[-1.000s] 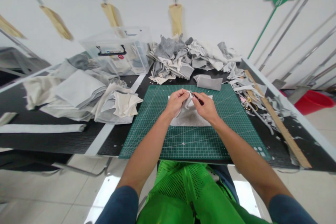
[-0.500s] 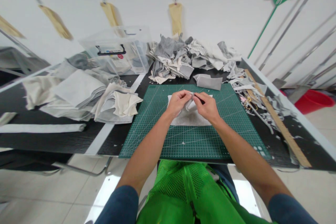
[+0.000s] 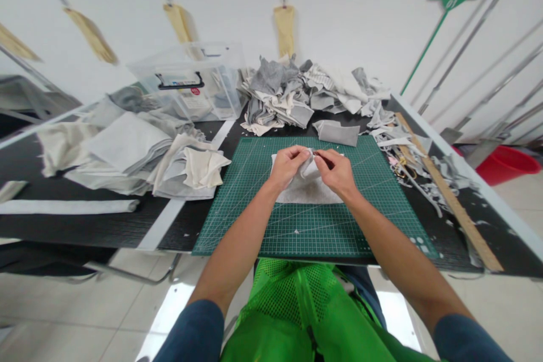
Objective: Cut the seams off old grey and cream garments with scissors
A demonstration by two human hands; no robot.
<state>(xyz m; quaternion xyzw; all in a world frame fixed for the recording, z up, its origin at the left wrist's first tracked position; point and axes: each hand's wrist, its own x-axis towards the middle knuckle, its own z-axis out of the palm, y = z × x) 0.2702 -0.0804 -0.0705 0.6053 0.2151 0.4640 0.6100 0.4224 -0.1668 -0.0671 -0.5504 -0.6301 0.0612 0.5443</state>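
A piece of light grey cloth [image 3: 309,194] lies on the green cutting mat [image 3: 254,237], with its upper part bunched and raised. My left hand [image 3: 289,165] is closed on that raised fold, pinching it between thumb and fingers. Right beside it, my right hand [image 3: 337,171] is closed in a pinch at the same fold. A thin dark tool [image 3: 318,154] shows a little between the right fingertips; most of it is hidden, so its exact kind cannot be made out.
Stacked grey and cream cloths [image 3: 127,141] cover the left side. Behind the mat are a clear plastic box [image 3: 220,96], a heap of cloth scraps [image 3: 275,90] and a folded grey piece [image 3: 338,132]. A wooden ruler [image 3: 458,203] lies among scraps on the right.
The right fingers have shifted slightly at the fold, and less of the dark tool shows now. The left hand and the cloth stay nearly in place.
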